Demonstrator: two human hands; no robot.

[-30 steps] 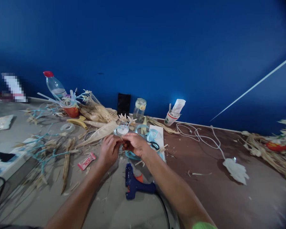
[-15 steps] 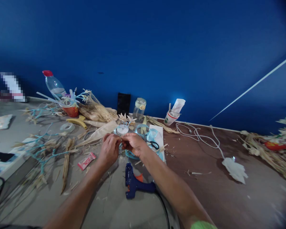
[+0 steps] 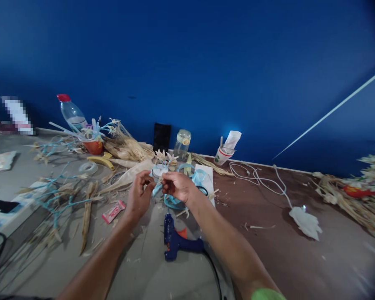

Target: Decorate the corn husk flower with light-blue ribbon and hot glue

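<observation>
My right hand (image 3: 178,186) pinches a small pale piece of dried husk (image 3: 160,180) between thumb and forefinger. A light blue strip (image 3: 157,189) shows just below it; whether it is joined to the husk I cannot tell. My left hand (image 3: 140,196) is close by on the left, its fingers curled and thumb and forefinger drawn together; anything between them is too small to name. Behind the hands stand a white roll (image 3: 160,170) and a pale husk flower (image 3: 165,156). Nearer me, a blue glue gun (image 3: 174,241) lies on the table below both hands.
Blue ribbon (image 3: 200,176) and a white sheet (image 3: 208,173) lie right of the hands. A glass jar (image 3: 183,143), a paper cup (image 3: 223,156) and a bottle (image 3: 71,111) line the wall. Blue-wrapped stems (image 3: 54,204) and a pink wrapper (image 3: 113,211) lie left.
My hands, which were together, have drawn slightly apart. The left fingers have come away from the husk piece, which now shows in my right fingertips. The glue gun has not moved.
</observation>
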